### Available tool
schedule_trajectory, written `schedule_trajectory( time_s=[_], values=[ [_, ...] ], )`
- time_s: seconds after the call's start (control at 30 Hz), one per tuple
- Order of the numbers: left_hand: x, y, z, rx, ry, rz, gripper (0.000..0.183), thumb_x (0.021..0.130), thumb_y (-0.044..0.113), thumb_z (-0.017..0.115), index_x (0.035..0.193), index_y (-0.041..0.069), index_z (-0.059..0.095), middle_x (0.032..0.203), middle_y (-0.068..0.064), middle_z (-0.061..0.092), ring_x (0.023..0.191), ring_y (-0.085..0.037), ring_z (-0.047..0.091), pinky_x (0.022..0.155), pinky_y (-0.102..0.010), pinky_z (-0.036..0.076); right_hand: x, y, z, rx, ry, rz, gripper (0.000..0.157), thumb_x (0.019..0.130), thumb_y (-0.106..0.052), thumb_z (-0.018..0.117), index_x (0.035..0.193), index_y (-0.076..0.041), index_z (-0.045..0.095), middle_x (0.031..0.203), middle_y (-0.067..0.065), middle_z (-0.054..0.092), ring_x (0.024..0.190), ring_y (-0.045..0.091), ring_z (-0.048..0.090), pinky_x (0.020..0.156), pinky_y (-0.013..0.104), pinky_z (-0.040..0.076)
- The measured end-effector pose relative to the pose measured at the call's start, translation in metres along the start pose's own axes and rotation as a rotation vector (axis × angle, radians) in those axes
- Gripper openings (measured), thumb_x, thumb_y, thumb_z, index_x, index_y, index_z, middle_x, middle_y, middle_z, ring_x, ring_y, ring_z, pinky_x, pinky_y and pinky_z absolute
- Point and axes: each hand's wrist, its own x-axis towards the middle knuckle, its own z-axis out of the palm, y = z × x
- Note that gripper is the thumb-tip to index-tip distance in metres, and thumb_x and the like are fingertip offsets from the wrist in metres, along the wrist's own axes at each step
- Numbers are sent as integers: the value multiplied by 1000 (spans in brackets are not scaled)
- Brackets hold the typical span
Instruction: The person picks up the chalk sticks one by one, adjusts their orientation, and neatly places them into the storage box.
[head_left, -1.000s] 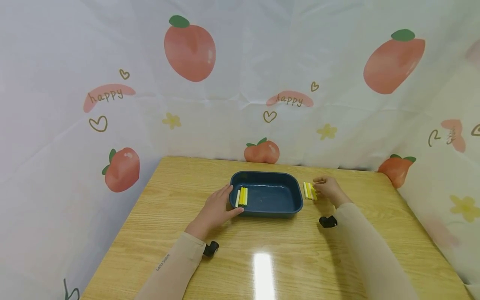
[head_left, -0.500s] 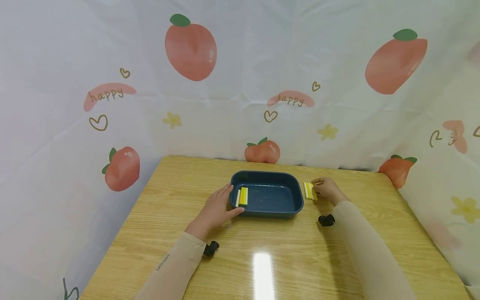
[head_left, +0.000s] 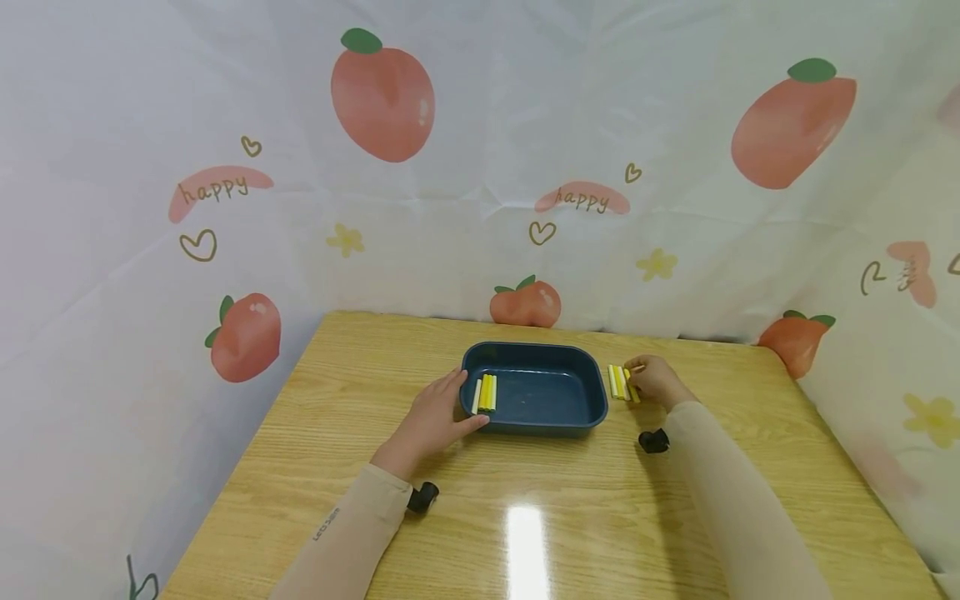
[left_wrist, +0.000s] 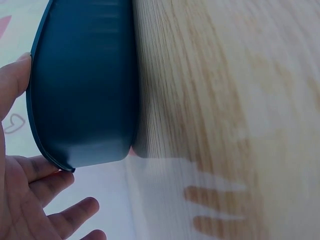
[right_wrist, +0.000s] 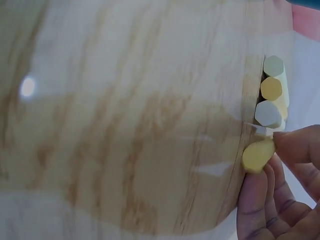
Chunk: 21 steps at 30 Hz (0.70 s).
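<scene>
A dark blue rectangular tray [head_left: 536, 387] stands on the table. My left hand [head_left: 427, 417] holds its left end, thumb on the near rim and fingers at the left rim; in the left wrist view two fingers [left_wrist: 47, 187] touch the rim and the others spread free. To the right of the tray lies a short row of white and yellow chalk sticks [head_left: 618, 382] with hexagonal ends. My right hand [head_left: 654, 379] pinches a yellow chalk stick [right_wrist: 257, 156] between thumb and fingers, just beside a white chalk stick [right_wrist: 267, 114].
Inside the tray, several white and yellow chalk sticks [head_left: 487, 393] lie side by side at the left end. The wooden table [head_left: 585, 517] meets a printed cloth backdrop [head_left: 450, 250] at the back. A black wrist device [head_left: 654, 442] hangs by the right sleeve.
My right hand has come down onto the end yellow chalk stick and pinched it. That stick now stands slightly apart, to the right of the row. The left hand and tray hold still.
</scene>
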Motion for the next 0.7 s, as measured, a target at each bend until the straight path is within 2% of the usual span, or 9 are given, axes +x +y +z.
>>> schedule_trajectory(
  time_s=[0.17,0.3,0.5,0.7],
  values=[
    [0,1,-1,-8,3,-2,95,89,62,65,159,10,27,165,-9,24,148,-35,26,119,-53,24,2,4,-1,-50,7,-14,42,92,4,57,132,15,52,127,35,53,100,31,59,71,29,55],
    [-1,2,-2,-5,2,-2,95,90,62,64,159,10,26,165,-9,24,148,-35,26,119,-53,24,0,5,-3,-39,12,-15,42,91,3,58,131,15,52,123,32,55,94,28,58,68,28,54],
    [-1,2,-3,2,-8,8,96,90,64,62,160,10,25,165,-9,24,149,-34,26,120,-53,24,-6,9,-6,17,4,-5,44,95,-1,56,134,16,48,128,34,52,95,26,61,72,30,56],
    [-1,0,-2,9,-9,14,96,90,66,61,160,10,25,165,-9,24,149,-34,26,119,-53,24,-16,2,-9,56,-6,0,48,97,-6,53,140,12,43,129,31,51,83,20,58,70,32,53]
  ],
)
